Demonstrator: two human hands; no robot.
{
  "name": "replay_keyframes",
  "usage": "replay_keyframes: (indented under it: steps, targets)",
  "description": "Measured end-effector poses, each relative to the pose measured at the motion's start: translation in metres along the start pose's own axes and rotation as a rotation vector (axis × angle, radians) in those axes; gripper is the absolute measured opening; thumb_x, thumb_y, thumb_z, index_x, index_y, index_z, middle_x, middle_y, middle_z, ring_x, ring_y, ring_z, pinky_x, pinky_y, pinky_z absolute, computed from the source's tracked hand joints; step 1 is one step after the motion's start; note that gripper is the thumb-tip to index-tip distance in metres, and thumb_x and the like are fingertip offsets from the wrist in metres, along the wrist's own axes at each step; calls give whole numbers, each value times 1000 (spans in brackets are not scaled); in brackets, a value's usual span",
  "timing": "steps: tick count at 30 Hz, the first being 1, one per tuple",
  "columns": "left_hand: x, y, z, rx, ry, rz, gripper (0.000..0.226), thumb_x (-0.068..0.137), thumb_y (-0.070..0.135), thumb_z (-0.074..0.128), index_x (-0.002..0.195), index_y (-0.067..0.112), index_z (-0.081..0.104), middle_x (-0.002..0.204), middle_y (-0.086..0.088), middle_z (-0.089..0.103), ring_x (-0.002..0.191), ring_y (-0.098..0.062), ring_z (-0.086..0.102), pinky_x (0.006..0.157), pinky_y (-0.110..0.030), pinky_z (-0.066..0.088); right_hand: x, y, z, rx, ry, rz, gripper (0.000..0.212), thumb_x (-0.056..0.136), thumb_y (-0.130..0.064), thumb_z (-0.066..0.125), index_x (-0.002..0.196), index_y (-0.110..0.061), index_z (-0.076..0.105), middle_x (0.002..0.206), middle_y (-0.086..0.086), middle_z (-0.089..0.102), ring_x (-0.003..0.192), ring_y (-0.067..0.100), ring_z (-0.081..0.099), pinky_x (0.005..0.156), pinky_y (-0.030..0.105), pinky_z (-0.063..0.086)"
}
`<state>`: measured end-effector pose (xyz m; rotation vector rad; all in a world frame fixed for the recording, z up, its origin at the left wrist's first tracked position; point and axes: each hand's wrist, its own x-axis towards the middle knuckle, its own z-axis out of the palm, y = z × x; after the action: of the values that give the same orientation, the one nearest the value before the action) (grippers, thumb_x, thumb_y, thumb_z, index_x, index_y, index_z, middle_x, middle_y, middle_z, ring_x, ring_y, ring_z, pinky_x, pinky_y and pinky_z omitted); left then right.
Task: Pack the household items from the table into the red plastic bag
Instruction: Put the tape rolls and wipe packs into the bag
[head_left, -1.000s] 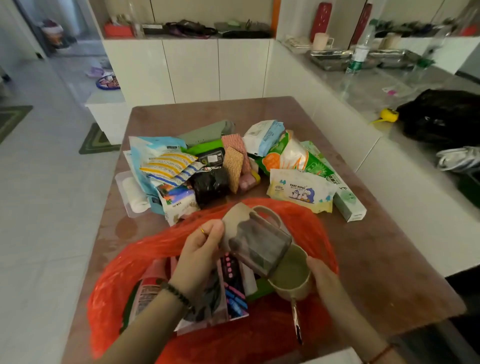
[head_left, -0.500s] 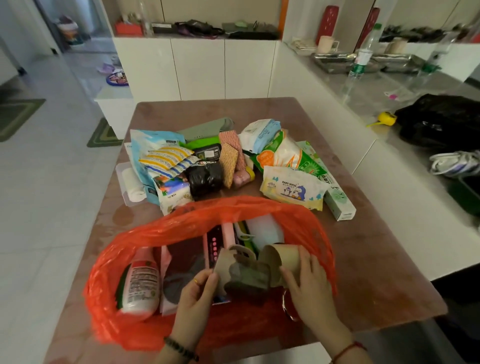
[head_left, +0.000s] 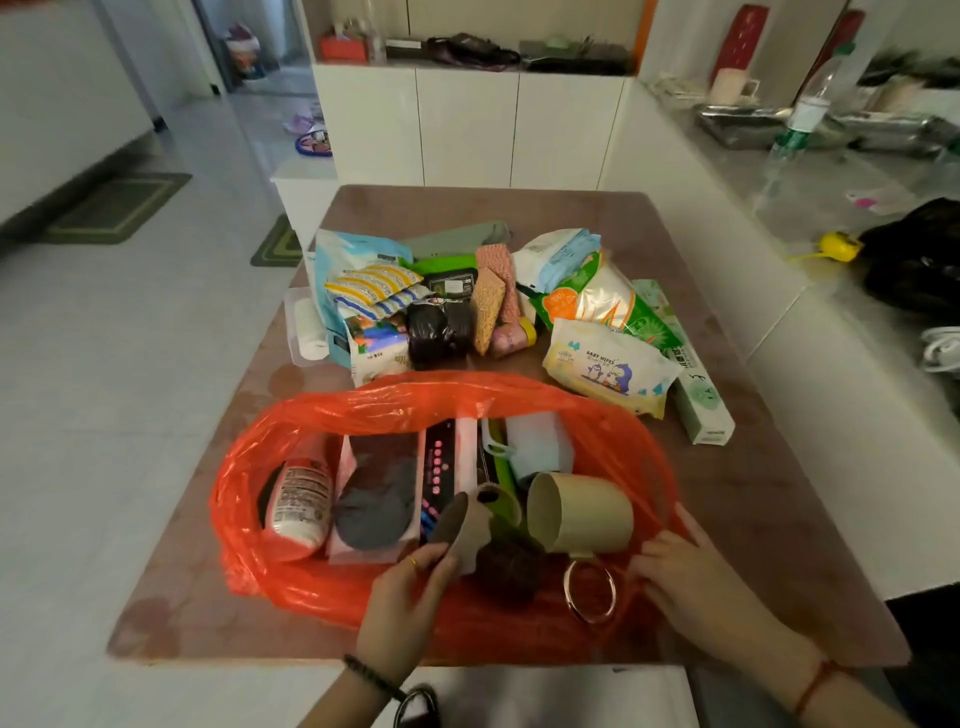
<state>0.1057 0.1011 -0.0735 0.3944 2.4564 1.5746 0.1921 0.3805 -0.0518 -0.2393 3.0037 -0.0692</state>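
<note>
The red plastic bag (head_left: 395, 402) lies open at the table's near edge. Inside it are a pink-and-white bottle (head_left: 298, 501), a pink pack with a dark cloth (head_left: 376, 493), a black pack with pink dots (head_left: 441, 462) and a pale sponge (head_left: 537, 441). A beige cup (head_left: 582, 512) with a metal ring (head_left: 589, 592) lies on its side in the bag. My left hand (head_left: 408, 592) pinches a tan mug (head_left: 470, 525) next to that cup. My right hand (head_left: 680, 569) is curled on the bag's right rim.
Behind the bag a pile stays on the brown table (head_left: 779, 519): baby wipes (head_left: 608, 366), a long green-white box (head_left: 698, 400), a green-orange bag (head_left: 597, 301), a black roll (head_left: 436, 327), sponges (head_left: 488, 306), a scourer pack (head_left: 369, 286). A white counter runs along the right.
Both cups went down from above the bag into it. My right hand let go of the beige cup and moved right to the bag's rim. My left hand still holds the tan mug.
</note>
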Motion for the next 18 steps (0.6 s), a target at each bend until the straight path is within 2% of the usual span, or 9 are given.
replay_keyframes:
  steps: [1,2,4,6,8,11,13,15,18]
  targets:
    - [-1,0,-2,67,-31,14,12,78,43,59,67,45,63,74,43,61,75,16,60,66,-4,42,0,7,-4,104,-48,-63,22,48,-29,79,65,-33,64,65,-20,61,77,-3,56,113,33,17]
    - [-2,1,-6,134,-65,35,17,74,53,51,69,42,61,74,44,60,75,17,59,66,-9,43,2,14,-9,212,-95,-103,10,62,-34,68,71,-37,65,74,-23,62,87,-5,54,115,27,17]
    - [-3,1,-13,224,-136,61,37,68,64,37,77,38,61,69,43,59,74,21,56,69,-16,44,4,21,-28,460,-132,-59,16,71,-54,48,81,-54,61,87,-29,64,106,-9,50,111,12,9]
    - [-5,1,-19,288,-164,93,52,63,77,35,91,40,60,77,38,60,86,22,52,77,-9,42,4,26,-39,678,6,-8,35,63,-78,45,86,-57,60,101,-29,62,103,-8,54,98,3,27]
    - [-7,2,-28,280,-159,141,71,63,85,29,114,41,49,110,28,53,106,20,44,89,1,32,8,30,-47,742,146,15,54,60,-87,38,87,-47,63,97,-25,65,90,-1,61,79,8,43]
    - [-15,6,-52,496,-240,288,79,61,82,42,130,46,29,127,21,48,109,9,52,91,-13,45,11,28,-50,681,192,10,62,62,-88,32,89,-41,61,93,-23,65,85,3,61,72,16,44]
    - [-14,3,-70,838,-263,419,98,52,74,63,135,36,31,117,16,62,85,0,67,65,-15,54,13,29,-52,643,170,17,62,63,-87,29,90,-41,60,90,-25,65,84,1,60,71,14,43]
    - [-7,-4,-85,1018,-217,482,98,38,51,78,126,30,42,89,19,72,59,4,66,47,-9,47,14,31,-54,560,114,13,65,67,-86,22,87,-38,60,75,-29,63,84,-12,55,75,12,38]
    - [2,9,-113,1021,-195,576,41,52,37,61,91,33,49,59,19,67,54,4,60,47,-7,41,20,34,-59,345,-6,-40,62,69,-84,8,65,-41,54,60,-34,51,78,-26,43,82,13,28]
